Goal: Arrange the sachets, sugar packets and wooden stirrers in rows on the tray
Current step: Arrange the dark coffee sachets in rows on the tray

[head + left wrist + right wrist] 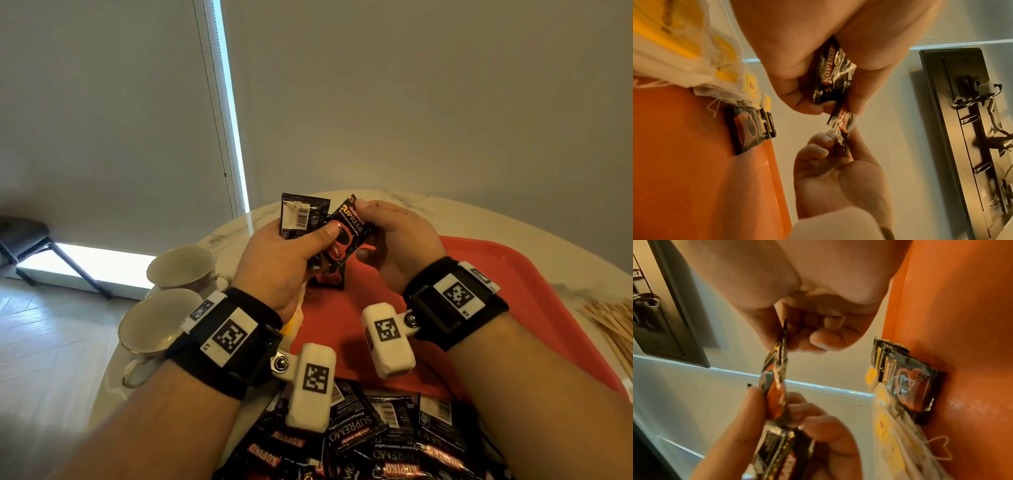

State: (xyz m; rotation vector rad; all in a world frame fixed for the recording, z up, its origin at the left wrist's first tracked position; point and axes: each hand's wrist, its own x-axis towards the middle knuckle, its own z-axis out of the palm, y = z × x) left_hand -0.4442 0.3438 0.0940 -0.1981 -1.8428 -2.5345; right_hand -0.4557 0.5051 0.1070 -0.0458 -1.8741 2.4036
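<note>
Both hands hold black coffee sachets above the red plastic tray (513, 274).

The left hand (277, 263) grips a small stack of black foil sachets (301, 214), thumb pressed on top. The right hand (394, 236) pinches one black-and-red sachet (352, 219) from that stack. Another sachet (750, 128) lies on the tray.

Glossy foil sachets (346, 222); smooth red plastic tray (513, 274); wooden stirrers (613, 322); marble-look table (428, 209)

We read "SUPREMO Premium Instant Coffee" on the held sachet (349, 224). "KOPIKO" and "SUPREMO" stand on the piled sachets (359, 442); "KOPIKO" also on the gripped sachet (830, 73).
</note>
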